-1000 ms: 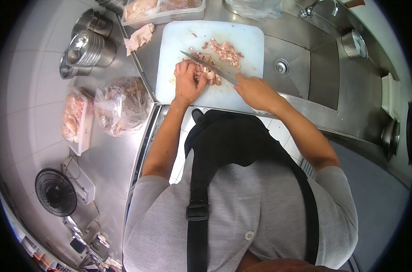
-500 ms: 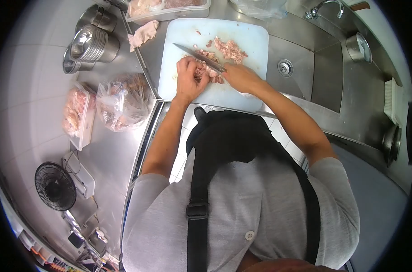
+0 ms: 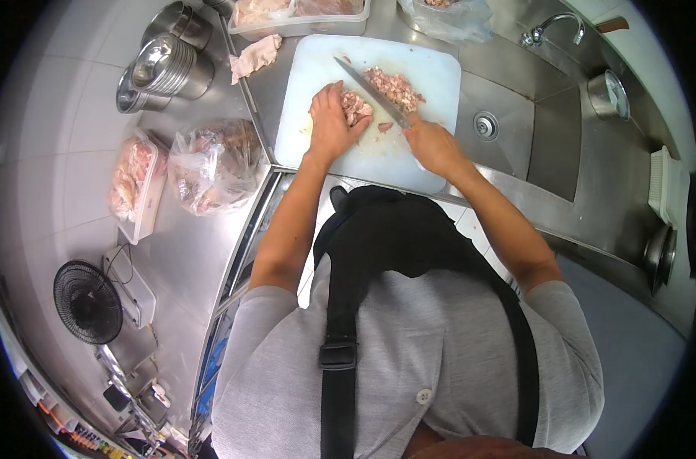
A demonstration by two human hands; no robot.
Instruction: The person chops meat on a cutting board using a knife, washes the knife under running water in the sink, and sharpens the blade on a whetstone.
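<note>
Right fingers wrap the knife, partly hiding it; left fingers touch meat, grip unclear.

grey short-sleeved shirt, black apron, buckled strap

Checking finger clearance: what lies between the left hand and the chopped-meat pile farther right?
In the head view, meat pieces at the left hand, then the knife blade, slanting beside the chopped-meat pile.
</note>
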